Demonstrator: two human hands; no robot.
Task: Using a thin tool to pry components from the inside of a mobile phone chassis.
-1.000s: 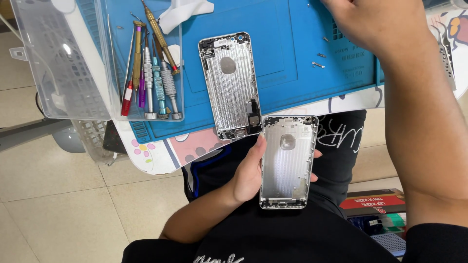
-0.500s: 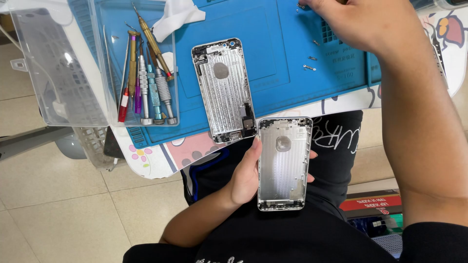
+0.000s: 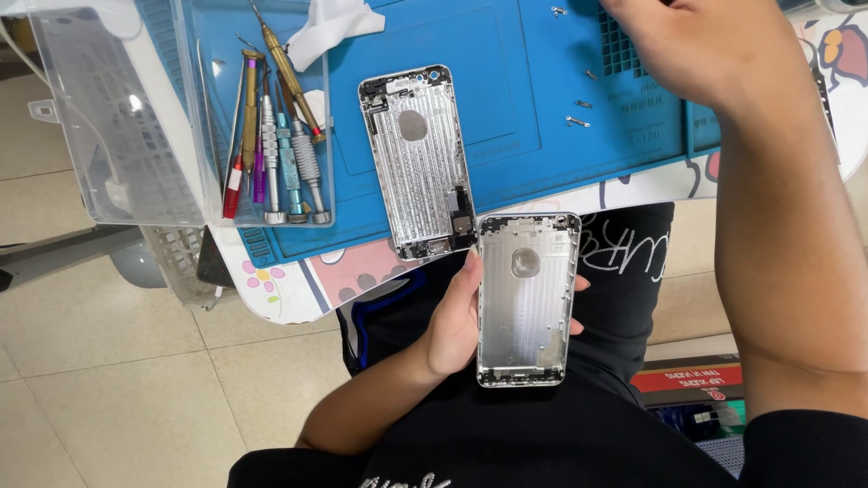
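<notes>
Blue mat [image 3: 506, 136]: two phone housings [image 3: 527, 298], six screwdrivers [image 3: 280, 145]

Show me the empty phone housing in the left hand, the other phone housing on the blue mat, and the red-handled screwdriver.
empty phone housing [image 3: 527, 303]: head view, middle of inner plate.
phone housing on the blue mat [image 3: 418, 163]: head view, central inner panel.
red-handled screwdriver [image 3: 232, 192]: head view, red handle.

Single head view, looking steeply down, close over blue mat [image 3: 542, 136] and lap
</notes>
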